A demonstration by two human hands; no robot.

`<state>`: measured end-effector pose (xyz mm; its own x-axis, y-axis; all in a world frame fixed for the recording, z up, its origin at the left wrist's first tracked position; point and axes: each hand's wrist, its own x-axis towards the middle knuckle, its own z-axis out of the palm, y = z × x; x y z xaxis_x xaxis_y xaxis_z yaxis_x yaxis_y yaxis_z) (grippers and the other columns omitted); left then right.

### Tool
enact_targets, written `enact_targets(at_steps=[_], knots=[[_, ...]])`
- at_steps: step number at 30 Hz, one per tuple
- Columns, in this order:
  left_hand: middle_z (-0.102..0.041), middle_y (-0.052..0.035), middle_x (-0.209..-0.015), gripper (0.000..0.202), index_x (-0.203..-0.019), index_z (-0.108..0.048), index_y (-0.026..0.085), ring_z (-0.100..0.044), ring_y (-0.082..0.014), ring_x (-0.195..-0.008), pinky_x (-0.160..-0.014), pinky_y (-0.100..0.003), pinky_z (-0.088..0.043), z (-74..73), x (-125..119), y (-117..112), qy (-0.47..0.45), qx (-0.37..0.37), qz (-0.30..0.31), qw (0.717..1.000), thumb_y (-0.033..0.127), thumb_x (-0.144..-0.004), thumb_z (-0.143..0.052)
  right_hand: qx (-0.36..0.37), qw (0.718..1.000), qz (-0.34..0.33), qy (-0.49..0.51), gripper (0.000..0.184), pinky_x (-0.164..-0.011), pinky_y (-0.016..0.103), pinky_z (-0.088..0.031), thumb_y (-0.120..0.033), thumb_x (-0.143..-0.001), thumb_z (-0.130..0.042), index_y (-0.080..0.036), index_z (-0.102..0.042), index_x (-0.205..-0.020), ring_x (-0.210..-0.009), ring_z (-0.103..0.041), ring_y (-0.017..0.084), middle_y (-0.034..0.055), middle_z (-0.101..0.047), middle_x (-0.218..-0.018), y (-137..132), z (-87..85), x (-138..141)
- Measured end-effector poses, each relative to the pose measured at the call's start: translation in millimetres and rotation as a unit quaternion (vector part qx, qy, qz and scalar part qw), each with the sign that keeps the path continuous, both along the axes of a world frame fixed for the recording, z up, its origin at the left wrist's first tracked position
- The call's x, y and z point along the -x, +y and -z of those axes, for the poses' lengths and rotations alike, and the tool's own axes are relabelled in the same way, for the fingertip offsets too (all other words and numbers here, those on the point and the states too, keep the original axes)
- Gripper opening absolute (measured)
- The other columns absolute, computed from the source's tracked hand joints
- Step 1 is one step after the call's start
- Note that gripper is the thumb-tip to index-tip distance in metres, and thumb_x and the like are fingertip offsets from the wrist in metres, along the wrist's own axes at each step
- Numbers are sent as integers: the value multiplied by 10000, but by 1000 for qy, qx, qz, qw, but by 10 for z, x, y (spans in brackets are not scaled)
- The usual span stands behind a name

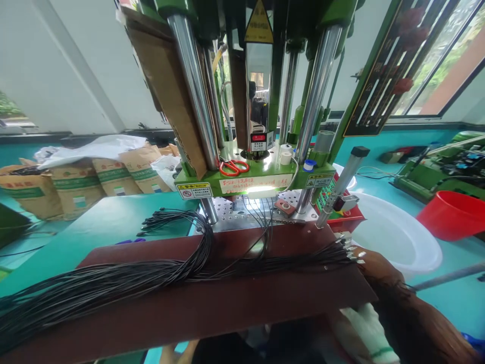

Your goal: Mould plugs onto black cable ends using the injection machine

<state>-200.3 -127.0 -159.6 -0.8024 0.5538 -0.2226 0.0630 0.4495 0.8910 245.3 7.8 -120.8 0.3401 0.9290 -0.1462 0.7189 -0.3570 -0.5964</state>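
Black wires [113, 283] lie in a thick bundle across the brown board [227, 303] in front of the green press [242, 177], their metal-tipped ends [350, 251] fanned at the board's right corner, while a few strands run up under the press's lit opening. Only a sliver of a hand [178, 351] peeks out below the board, so I cannot tell whether its fingers are open or closed; handling these well would mean lifting one strand without snagging the rest. Red scissors [234, 167] rest on the press ledge, a white basin [394, 237] sits right of it, and paper sacks [76, 184] stand to its left.

Factory floor — green press machine [261, 101], cable bundles [113, 283].
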Motion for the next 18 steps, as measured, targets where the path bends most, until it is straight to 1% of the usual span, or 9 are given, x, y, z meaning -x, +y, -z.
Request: enact_targets(at_steps=[2, 5, 8, 12, 15, 18], knots=[[-654, -94, -761, 613, -853, -590, 134, -527, -385, -1028, -919, -496, -374, 69, 70, -4, -2, 8, 7, 1000, 525, -393, -696, 0, 1000, 8, 11, 395, -634, 361, -488, -490, -547, -563, -200, -604, -811, -811, -630, 316, 115, -665, -786, -2, 19, -2], [-651, -94, -746, 631, -830, -592, 132, -537, -386, -1010, -909, -494, -380, 101, 123, 1, -5, 1, -4, 1000, 514, -342, -713, 2, 999, 14, 38, 519, -670, 364, -484, -548, -543, -520, -153, -568, -876, -872, -615, 327, 160, -655, -882, -12, 28, 18], [-654, -82, -748, 654, -858, -596, 133, -559, -363, -973, -880, -476, -410, 36, 68, 6, -2, -24, 4, 1000, 508, -336, -717, -22, 998, 8, 65, 530, -706, 350, -482, -552, -540, -509, -155, -549, -887, -913, -606, 315, 155, -653, -928, -29, 5, 52], [-657, -69, -808, 656, -945, -584, 148, -572, -319, -949, -863, -454, -430, -109, -86, 0, 40, -53, -9, 998, 548, -433, -676, -48, 997, 19, 62, 441, -693, 351, -488, -521, -508, -554, -187, -540, -795, -880, -616, 313, 129, -666, -900, -52, -61, 103], [-654, -69, -852, 673, -995, -566, 155, -566, -309, -964, -860, -438, -437, -180, -115, 9, 54, -51, -6, 997, 565, -467, -653, -72, 995, 12, 74, 402, -685, 346, -491, -503, -526, -553, -194, -530, -782, -841, -626, 294, 109, -675, -865, -72, -110, 138], [-653, -66, -883, 665, -996, -566, 177, -558, -315, -984, -852, -429, -448, -198, -67, 30, 44, -34, 7, 998, 570, -466, -649, -65, 995, 13, 80, 411, -684, 342, -492, -495, -547, -553, -190, -533, -822, -819, -629, 286, 108, -678, -862, -92, -138, 161]])
